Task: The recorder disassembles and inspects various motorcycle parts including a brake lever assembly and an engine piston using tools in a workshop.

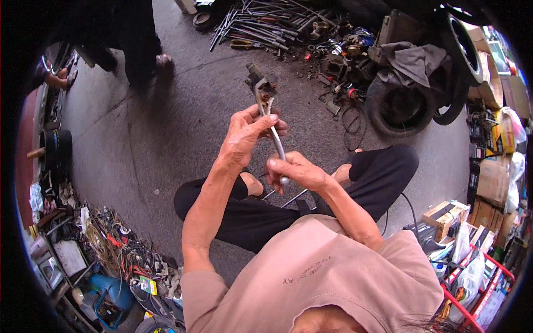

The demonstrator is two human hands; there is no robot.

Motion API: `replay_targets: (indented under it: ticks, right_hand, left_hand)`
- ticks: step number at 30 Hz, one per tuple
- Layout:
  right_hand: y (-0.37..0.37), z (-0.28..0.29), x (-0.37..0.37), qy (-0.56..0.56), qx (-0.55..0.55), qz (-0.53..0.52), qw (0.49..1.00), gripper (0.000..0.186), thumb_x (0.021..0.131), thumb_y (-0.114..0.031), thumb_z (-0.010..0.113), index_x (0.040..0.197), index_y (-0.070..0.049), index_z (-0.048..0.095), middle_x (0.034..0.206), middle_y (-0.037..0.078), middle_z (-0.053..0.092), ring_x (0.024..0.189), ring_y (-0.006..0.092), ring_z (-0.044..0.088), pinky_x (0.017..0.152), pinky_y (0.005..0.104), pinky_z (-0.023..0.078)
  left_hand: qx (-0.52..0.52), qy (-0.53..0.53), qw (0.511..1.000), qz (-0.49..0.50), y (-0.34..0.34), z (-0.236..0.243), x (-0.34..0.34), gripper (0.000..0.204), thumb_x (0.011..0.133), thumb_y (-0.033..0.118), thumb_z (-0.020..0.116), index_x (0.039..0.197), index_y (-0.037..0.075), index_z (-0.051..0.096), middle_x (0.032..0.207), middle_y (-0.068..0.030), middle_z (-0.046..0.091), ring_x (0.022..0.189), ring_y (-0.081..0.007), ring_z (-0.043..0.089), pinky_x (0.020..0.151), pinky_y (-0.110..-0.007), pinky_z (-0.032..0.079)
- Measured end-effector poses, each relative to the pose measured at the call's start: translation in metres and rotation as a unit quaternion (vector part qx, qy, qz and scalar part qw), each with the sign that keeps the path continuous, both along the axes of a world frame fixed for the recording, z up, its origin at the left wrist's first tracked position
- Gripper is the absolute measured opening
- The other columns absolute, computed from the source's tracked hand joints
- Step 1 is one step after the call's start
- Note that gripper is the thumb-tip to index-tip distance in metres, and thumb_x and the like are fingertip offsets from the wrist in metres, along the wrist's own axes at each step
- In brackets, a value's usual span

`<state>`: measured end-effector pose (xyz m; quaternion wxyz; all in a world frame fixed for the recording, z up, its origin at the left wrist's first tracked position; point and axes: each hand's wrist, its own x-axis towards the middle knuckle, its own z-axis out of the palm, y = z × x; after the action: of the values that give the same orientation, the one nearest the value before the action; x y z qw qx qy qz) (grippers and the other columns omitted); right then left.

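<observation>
Presently, left hand (244, 133) clamped round the upper shaft of a metal lever (277, 142), thumb laid along it; right hand (300, 169), fingers closed about the lower end, rounded tip poking out below. Bare grey pavement (139, 139) opens beyond and left of the left hand. Black-trousered legs (383, 175) edge that room just below both hands, spread to either side. Lever shaft smooth, slim, silvery; head blocky, dark and grimy, rust-brown in patches. It runs between both hands, the head standing out past the left fingers. Farther ahead: heap of metal rods (266, 25), long, thin, dull. Ahead and right: rubber tyre (380, 119), black and round, rumpled grey cloth (413, 61) near it. Well left: tangled wires (108, 241). Far right: cardboard boxes (493, 180). Far ahead-left: another person's dark-clad legs (139, 44).
</observation>
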<state>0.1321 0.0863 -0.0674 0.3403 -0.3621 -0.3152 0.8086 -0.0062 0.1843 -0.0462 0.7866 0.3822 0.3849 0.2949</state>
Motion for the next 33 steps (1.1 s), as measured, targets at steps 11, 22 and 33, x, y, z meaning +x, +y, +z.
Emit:
replay_targets:
  ticks: [11,22,33]
  right_hand:
    - [-0.006,0.020,0.062,-0.457,0.275,0.057,0.844,0.045,0.084,-0.043,0.056,0.084,0.002,0.063,0.098,0.020,0.059,0.087,0.0327,0.058,0.076,0.0383,0.046]
    - [0.007,0.039,0.065,-0.526,0.267,-0.071,0.804,0.032,0.085,-0.031,0.060,0.093,0.000,0.063,0.099,0.013,0.062,0.089,0.0244,0.061,0.073,0.0324,0.048]
    - [0.009,0.049,0.051,-0.523,0.287,-0.103,0.796,0.028,0.084,-0.027,0.061,0.093,-0.001,0.063,0.090,0.011,0.064,0.083,0.0236,0.060,0.071,0.0331,0.047]
  left_hand:
    - [-0.116,-0.069,0.991,-0.004,0.004,-0.005,0.005,0.024,0.084,0.009,0.057,0.106,-0.001,0.054,0.077,-0.0052,0.060,0.067,-0.0137,0.061,0.068,-0.026,0.052]
    - [-0.069,-0.069,0.994,0.042,-0.002,0.003,0.009,0.013,0.089,0.015,0.050,0.095,0.004,0.053,0.058,0.0046,0.039,0.045,-0.0020,0.031,0.039,-0.018,0.024]
    - [0.308,0.208,0.917,0.144,-0.007,0.014,0.015,0.035,0.084,0.032,0.063,0.065,0.004,0.053,0.053,0.0071,0.038,0.049,-0.0025,0.032,0.043,-0.022,0.025]
